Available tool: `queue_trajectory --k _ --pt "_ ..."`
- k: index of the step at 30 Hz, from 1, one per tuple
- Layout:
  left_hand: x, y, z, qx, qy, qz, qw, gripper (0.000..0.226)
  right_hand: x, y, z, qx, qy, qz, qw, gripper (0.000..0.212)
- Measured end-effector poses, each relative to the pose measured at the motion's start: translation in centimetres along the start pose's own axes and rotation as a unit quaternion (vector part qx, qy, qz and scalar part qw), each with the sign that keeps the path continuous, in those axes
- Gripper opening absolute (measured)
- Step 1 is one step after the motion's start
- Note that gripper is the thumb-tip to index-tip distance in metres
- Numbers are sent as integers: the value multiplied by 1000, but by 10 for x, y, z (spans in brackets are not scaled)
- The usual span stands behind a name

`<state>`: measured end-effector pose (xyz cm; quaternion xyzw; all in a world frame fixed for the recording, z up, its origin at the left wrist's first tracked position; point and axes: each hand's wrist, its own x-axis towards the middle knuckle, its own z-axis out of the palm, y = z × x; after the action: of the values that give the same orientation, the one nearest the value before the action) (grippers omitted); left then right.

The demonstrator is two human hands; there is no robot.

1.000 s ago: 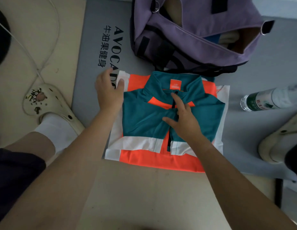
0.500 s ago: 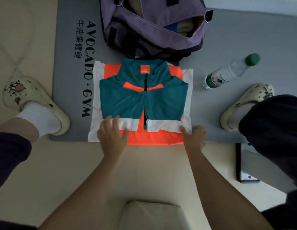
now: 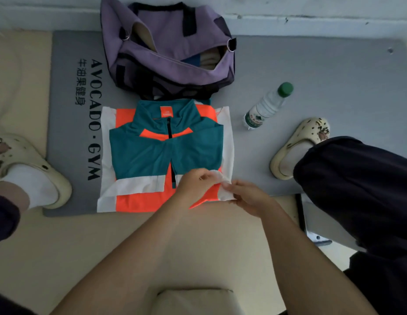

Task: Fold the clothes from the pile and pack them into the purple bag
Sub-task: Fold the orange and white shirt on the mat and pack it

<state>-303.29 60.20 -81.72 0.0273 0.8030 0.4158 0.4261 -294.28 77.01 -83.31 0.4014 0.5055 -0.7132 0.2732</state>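
The big gray mat [image 3: 311, 71] fills the top and middle of the frame, with black letters down its left side. The tan floor [image 3: 61, 246] lies below it. My dark trouser leg [image 3: 357, 189] is at the right edge.

The purple bag [image 3: 175, 42] sits at the top middle of the mat. It is open, and I can see blue and cream cloth inside.

Just below the bag lies the jacket [image 3: 152, 153], in the middle of the frame. It is teal, orange and white, folded into a flat square with the collar toward the bag.

My two cream shoes are on each side, one [image 3: 38, 169] at the left edge and one [image 3: 298, 146] at the right. A water bottle [image 3: 266, 108] with a green cap lies on the mat, right of the jacket.

My left hand [image 3: 195, 185] and my right hand [image 3: 250, 196] are close together at the lower right corner of the jacket. Both pinch the white edge there, and it is lifted a little.
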Motion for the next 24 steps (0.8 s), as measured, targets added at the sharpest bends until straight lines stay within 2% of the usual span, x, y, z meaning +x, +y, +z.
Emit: queue_trajectory --k 1,3,6,8,9,11,14,15,17,20,23,24 --pt "4 12 9 -56 -35 -30 997 24 0 -5 2 -6 -28 -11 1000 23" --pt "13 21 20 -89 -43 -74 992 28 6 -11 7 -28 -59 -24 998 17" --pt "26 18 17 -74 -19 -97 992 20 17 -15 10 -94 -78 -16 992 14" --pt "35 11 10 -55 -17 -93 994 14 22 -21 6 -133 -106 21 985 8" --pt "37 9 6 -40 -16 -87 995 15 26 -26 2 -151 -116 43 981 12" --pt "41 4 -1 -14 -16 -70 997 21 35 -42 -5 -174 -63 53 981 29" --pt "45 -6 -7 -16 -18 -73 997 20 60 -75 -8 -123 142 -27 982 42" --pt "45 -9 -9 -25 -19 -81 996 19 69 -87 -5 -117 167 -55 977 47" --pt "47 -18 -14 -34 -16 -102 994 19 88 -107 7 -125 169 -78 974 50" --pt "49 -25 -21 -40 6 -133 990 18 112 -126 18 -154 198 -72 965 24" --pt "51 -22 -21 -70 18 -154 985 13 117 -135 19 -177 198 -58 963 29" --pt "51 -19 -20 -79 19 -153 985 18 115 -137 21 -178 201 -63 961 29"
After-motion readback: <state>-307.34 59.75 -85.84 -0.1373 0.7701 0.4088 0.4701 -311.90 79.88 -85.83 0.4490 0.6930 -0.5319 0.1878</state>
